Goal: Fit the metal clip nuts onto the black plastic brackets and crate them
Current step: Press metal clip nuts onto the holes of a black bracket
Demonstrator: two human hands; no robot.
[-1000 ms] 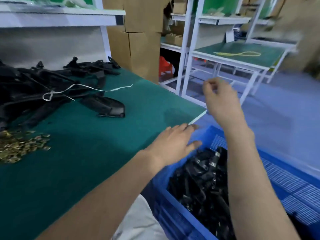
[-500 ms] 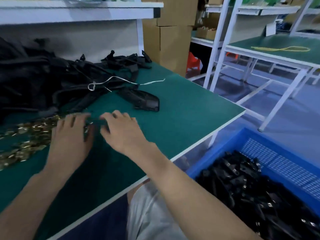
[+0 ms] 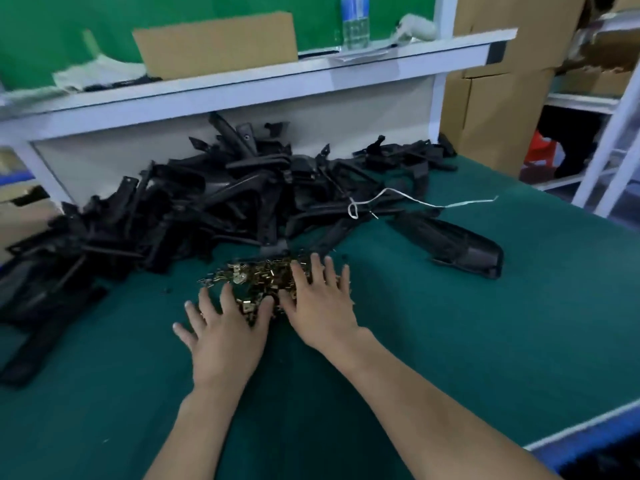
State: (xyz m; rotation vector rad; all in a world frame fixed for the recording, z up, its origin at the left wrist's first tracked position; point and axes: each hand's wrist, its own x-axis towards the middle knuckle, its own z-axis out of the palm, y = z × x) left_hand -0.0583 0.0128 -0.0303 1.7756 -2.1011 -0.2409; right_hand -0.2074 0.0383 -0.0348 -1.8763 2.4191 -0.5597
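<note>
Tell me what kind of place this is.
Probably a small factory assembly station: a green-matted workbench piled with black plastic brackets, a heap of metal clip nuts under the left hand and right hand, and stacked cardboard boxes alongside.

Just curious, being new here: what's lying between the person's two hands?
In the head view, a heap of gold metal clip nuts lies between the left hand and the right hand.

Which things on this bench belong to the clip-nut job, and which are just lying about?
Job:
- metal clip nuts, in a heap under both hands
- black plastic brackets, piled behind
- left hand and right hand, spread flat on the heap

Lying about:
- white string on the brackets
- cardboard sheet and water bottle on the shelf
- cardboard boxes
</note>
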